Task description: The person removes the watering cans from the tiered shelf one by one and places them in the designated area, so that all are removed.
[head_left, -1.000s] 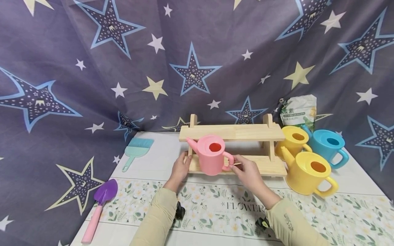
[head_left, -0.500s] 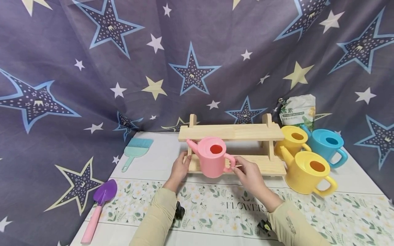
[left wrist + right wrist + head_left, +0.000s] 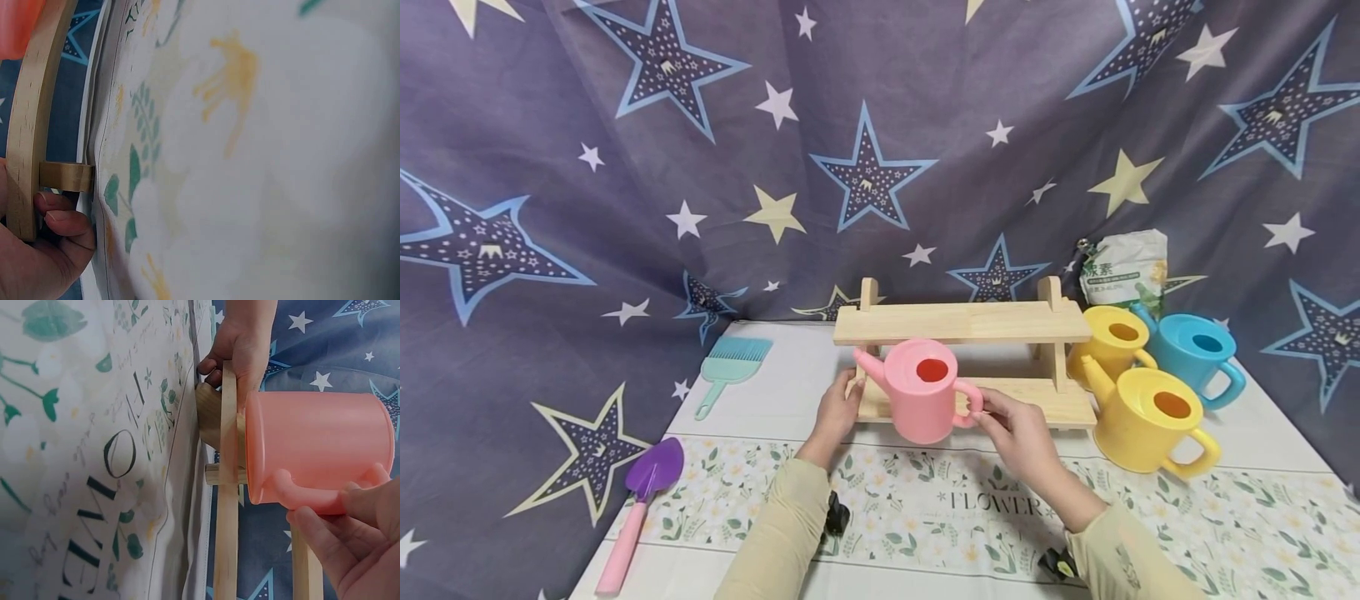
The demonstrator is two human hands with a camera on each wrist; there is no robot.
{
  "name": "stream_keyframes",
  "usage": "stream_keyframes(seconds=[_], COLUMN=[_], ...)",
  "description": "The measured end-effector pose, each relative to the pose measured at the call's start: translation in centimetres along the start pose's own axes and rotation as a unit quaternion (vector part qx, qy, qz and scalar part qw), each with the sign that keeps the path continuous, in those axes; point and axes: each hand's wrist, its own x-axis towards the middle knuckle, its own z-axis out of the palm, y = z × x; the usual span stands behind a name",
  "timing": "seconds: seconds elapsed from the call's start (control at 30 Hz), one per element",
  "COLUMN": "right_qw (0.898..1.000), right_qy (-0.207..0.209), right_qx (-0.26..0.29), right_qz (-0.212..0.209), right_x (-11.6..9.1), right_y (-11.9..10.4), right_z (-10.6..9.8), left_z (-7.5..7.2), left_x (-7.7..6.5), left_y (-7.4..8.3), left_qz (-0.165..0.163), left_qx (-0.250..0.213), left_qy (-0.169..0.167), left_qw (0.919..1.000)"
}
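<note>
My right hand [image 3: 1018, 437] pinches the handle of a pink watering can [image 3: 917, 400] between thumb and fingers. The can is upright, its spout to the left, and hides part of the two-tier wooden shelf [image 3: 962, 322]. From the right wrist view, the can's base [image 3: 255, 450] lies close to the lower board [image 3: 226, 550]; contact cannot be made out. My left hand [image 3: 837, 414] grips the left end of that lower board, and the left wrist view has its fingers [image 3: 69, 225] curled beneath the wood.
Two yellow watering cans [image 3: 1150, 421] and a blue one [image 3: 1193, 354] stand right of the shelf, before a white-green bag [image 3: 1123, 271]. At left lie a teal brush [image 3: 733, 367] and a purple trowel with a pink handle [image 3: 642, 508]. A star-patterned curtain [image 3: 775, 275] hangs behind.
The pink watering can has come slightly toward me and to the right, with my right hand on its handle. My left hand stays on the shelf.
</note>
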Motion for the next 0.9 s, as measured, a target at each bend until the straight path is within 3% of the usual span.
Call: stream_keyframes(seconds=[0.3,0.67,0.9], right_qw=[1.000,0.999,0.999], right_qy=[0.017,0.035,0.045], right_qx=[0.004,-0.036,-0.026], right_qz=[-0.008,-0.006,-0.013], right_x=[-0.8,-1.7,-2.3], right_y=[-0.6,-0.9,-1.0], right_z=[-1.2,-2.8,-3.9], left_z=[0.1,0.1,0.2], left_x=[0.1,0.2,0.2], left_y=[-0.2,-0.2,-0.2], left_qz=[0.003,-0.011,-0.007], left_qx=[0.004,-0.002,-0.002], left_qy=[0.004,-0.004,0.001], left_qw=[1.0000,0.9999,1.0000])
